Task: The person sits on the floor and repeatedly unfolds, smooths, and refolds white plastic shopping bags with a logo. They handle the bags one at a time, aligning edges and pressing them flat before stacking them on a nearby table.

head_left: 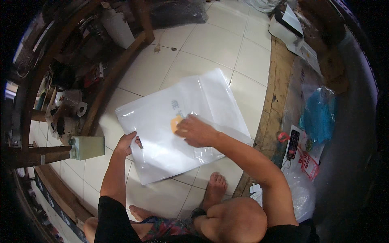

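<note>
A large glossy white plastic sheet point(162, 154), perhaps a flat bag or a stack of them, lies slanted on the tiled floor in front of me. Faint grey print shows near its middle. At its left edge my left hand point(128, 142) is closed on the plastic, with fingertips showing at a small opening beside the edge. My right hand point(197, 131) is closed over a yellow-orange pad point(175, 124) and presses it against the sheet beside the print. Whether the pad is sponge or cloth I cannot tell.
A pale green jerrycan point(90, 147) stands left, by a cluttered wooden frame point(109, 73). Along the right runs a worn wooden board point(272, 85). Beyond it lie a black remote control point(292, 144), blue plastic point(318, 113) and clear bags. My bare feet point(214, 188) are close to the sheet's near edge.
</note>
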A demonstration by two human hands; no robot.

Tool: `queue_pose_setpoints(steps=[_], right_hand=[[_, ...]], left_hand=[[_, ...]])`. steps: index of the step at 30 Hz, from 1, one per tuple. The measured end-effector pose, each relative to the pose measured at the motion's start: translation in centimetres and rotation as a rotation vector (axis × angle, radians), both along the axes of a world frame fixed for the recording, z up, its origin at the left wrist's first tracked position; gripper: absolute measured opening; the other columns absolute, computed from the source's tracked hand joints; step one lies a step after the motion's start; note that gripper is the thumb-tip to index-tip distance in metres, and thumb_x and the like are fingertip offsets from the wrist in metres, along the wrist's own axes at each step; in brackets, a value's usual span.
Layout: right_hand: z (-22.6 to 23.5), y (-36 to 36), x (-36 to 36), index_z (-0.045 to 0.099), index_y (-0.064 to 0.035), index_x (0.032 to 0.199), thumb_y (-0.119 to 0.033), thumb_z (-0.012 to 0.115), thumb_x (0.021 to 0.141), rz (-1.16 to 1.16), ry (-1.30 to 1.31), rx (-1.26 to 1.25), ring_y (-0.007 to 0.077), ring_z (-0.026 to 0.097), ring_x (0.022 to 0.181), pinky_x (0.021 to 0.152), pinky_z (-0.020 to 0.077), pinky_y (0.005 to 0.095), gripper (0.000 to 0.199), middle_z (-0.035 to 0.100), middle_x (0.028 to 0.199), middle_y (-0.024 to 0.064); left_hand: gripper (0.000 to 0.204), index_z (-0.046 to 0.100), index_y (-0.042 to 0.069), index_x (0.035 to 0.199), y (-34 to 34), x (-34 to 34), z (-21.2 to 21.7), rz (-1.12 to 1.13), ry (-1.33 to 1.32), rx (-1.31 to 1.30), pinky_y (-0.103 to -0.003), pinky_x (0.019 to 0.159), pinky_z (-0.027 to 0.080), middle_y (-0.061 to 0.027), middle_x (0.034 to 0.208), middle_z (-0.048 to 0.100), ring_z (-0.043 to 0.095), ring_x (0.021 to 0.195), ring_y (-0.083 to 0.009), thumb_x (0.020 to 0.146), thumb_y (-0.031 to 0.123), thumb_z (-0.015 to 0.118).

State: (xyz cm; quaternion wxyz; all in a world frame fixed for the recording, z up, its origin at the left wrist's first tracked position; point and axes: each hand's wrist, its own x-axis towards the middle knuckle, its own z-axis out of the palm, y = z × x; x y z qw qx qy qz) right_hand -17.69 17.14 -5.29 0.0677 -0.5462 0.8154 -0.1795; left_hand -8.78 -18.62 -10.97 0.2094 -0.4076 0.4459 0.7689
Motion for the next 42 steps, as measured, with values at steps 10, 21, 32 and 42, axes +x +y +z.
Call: queue_pose_setpoints(steps=[10,21,32,42], right_hand=[[0.7,9.7,-4.2,0.068,-0.0178,0.104,-0.032,0.059,0.09,-0.074,0.116,0.446,0.0279,0.058,0.112,0.115,0.0267,0.0548,0.022,0.068,0.1,0.0076],[2.1,15.1,-5.9,0.059,0.0001,0.116,-0.038,0.061,0.093,-1.01,-0.449,-0.241,0.0396,0.057,0.107,0.095,0.0452,0.0463,0.045,0.058,0.113,0.0223],[1.2,3.6,-0.2,0.054,-0.0126,0.135,-0.028,0.075,0.075,-0.172,0.093,-0.111,0.0404,0.04,0.131,0.11,0.0307,0.0565,0.066,0.046,0.141,0.017],[-2.0,6.1,-3.8,0.067,-0.0132,0.095,-0.021,0.059,0.086,-0.074,0.212,0.245,0.0228,0.06,0.101,0.115,0.0255,0.0593,0.014,0.066,0.087,0.0029]], left_hand=[[0.013,0.049,0.003,0.097,0.5,-0.2,0.0,0.058,-0.039,-0.058,-0.038,0.056,0.051,-0.0063,0.074,0.049,0.05,0.058,-0.0186,0.1,0.015,0.052],[0.019,0.05,0.002,0.097,0.1,-0.1,-0.3,-0.06,0.001,-0.128,-0.047,0.061,0.054,-0.0093,0.072,0.054,0.058,0.062,-0.0252,0.1,0.02,0.052],[0.029,0.05,0.001,0.12,0.2,0.9,0.4,-0.012,0.011,-0.299,-0.044,0.073,0.059,-0.0086,0.092,0.061,0.063,0.077,-0.0232,0.097,0.016,0.06],[0.028,0.045,0.003,0.123,0.2,0.8,-0.6,0.005,-0.012,-0.338,-0.041,0.065,0.058,-0.0091,0.089,0.057,0.061,0.072,-0.0214,0.098,0.01,0.056]])
